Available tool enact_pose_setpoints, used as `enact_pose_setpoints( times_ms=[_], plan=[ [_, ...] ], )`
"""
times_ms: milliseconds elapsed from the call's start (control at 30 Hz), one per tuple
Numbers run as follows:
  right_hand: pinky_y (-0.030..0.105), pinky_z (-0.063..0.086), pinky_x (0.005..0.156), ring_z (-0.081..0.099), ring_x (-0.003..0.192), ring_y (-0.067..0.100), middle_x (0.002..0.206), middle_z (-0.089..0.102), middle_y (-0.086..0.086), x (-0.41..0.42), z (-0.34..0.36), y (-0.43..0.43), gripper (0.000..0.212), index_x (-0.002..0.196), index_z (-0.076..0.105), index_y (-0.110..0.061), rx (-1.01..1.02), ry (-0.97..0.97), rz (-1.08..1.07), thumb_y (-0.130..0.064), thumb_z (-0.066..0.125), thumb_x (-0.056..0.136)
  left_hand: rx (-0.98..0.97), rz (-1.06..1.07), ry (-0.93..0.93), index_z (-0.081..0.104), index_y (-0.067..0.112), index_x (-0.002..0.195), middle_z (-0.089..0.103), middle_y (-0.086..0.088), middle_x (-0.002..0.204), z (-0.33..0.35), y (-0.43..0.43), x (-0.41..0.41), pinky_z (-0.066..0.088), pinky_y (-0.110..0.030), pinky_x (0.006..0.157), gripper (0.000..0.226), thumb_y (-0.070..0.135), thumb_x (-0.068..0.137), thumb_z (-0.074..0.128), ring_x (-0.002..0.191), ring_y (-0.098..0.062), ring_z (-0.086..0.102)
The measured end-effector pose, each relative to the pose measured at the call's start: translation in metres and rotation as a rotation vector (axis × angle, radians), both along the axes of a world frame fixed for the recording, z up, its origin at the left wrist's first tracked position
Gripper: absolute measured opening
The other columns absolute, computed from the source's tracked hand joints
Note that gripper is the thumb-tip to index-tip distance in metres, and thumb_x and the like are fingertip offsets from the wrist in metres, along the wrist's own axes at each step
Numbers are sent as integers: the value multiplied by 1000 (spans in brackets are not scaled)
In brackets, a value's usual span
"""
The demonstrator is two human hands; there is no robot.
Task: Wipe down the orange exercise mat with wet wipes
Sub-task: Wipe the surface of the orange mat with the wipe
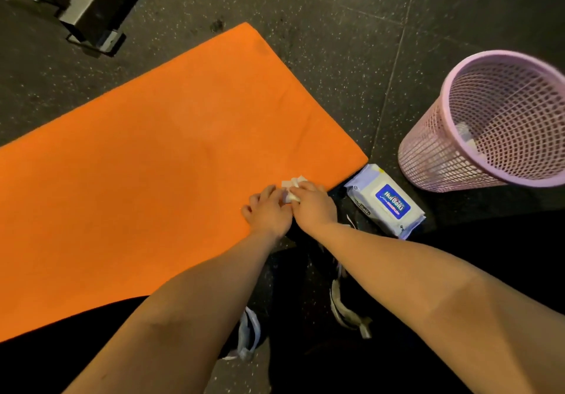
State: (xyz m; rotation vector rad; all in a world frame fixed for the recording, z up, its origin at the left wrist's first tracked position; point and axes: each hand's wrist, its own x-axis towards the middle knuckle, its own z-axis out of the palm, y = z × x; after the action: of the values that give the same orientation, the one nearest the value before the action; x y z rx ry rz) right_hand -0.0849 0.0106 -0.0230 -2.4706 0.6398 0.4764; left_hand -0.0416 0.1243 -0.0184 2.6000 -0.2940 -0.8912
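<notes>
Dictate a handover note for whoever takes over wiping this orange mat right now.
Right hand grips a white wet wipe at the near right corner of the orange exercise mat. The left hand rests beside it, its grip unclear.
White-and-blue wipes pack lies on the dark floor by that corner, pink mesh bin beyond.
Wiped area can't be judged; assume most remains.

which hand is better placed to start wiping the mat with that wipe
Right, probably. The right hand grips the wipe at the mat's near corner, while the left hand rests flat on the mat beside it, holding nothing.
</notes>
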Motion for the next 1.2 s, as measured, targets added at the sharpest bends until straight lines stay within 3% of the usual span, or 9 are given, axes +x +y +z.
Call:
enact_pose_setpoints(
  times_ms=[133,300,433,533,700,900,1000,1100,1200],
  plan=[
    [42,27,113,22,144,27,162,29,-2,6,-6,-27,47,150,45,-28,-199,81,64,-35,44,104,-14,-77,-43,46,39,143,32,8,157,-8,-9,18,19,-45,105,48,29,97,44,135,-26,29],
    [48,8,125,-9,156,23,170,0,2,24,-13,-73,60,162,15,-19,-211,271,-93,-31,32,106,-3,-162,-77,42,35,147,30,3,155,-17,-23,38,20,-46,105,51,29,96,44,132,-28,30],
    [40,7,126,3,156,26,169,10,8,25,-17,-58,53,159,26,-15,-62,117,37,-28,33,108,-20,-235,-93,40,38,146,24,4,160,-22,-40,38,20,-48,107,49,35,97,44,136,-30,25],
    [43,6,126,6,156,25,169,15,0,17,-22,-60,50,159,31,-22,-17,50,185,-29,34,109,-41,-200,-72,40,40,146,23,7,163,-30,-40,35,16,-49,111,49,38,98,44,140,-29,22],
    [49,7,124,0,155,34,170,9,-4,30,-27,-106,53,160,21,-25,-192,212,-159,-36,29,108,-69,-180,-77,41,38,147,25,7,163,-35,-31,35,14,-48,114,53,32,95,48,143,-28,21],
    [50,3,124,5,155,32,166,23,-9,36,-21,-83,49,157,31,-34,7,54,-8,-32,33,108,-92,-178,-123,34,37,153,21,12,165,-28,-55,38,19,-46,108,53,33,101,42,141,-26,26],
    [49,7,125,6,156,30,168,18,-3,39,-20,-102,51,159,28,-32,16,-71,-145,-30,36,108,-114,-256,-135,31,36,155,16,11,167,-28,-67,42,18,-44,108,55,34,101,41,144,-23,23],
    [50,11,125,-1,156,33,170,0,10,48,-20,-128,60,161,17,-27,5,37,-396,-33,40,106,-92,-320,-73,26,39,155,13,10,167,-29,-78,43,15,-47,108,56,39,101,40,145,-22,16],
    [49,24,121,19,150,38,164,17,21,57,-18,-145,62,161,15,-25,149,131,-467,-32,41,105,-41,-378,-50,22,43,156,12,6,167,-28,-83,43,12,-49,109,53,47,104,33,144,-27,12]
  ],
)
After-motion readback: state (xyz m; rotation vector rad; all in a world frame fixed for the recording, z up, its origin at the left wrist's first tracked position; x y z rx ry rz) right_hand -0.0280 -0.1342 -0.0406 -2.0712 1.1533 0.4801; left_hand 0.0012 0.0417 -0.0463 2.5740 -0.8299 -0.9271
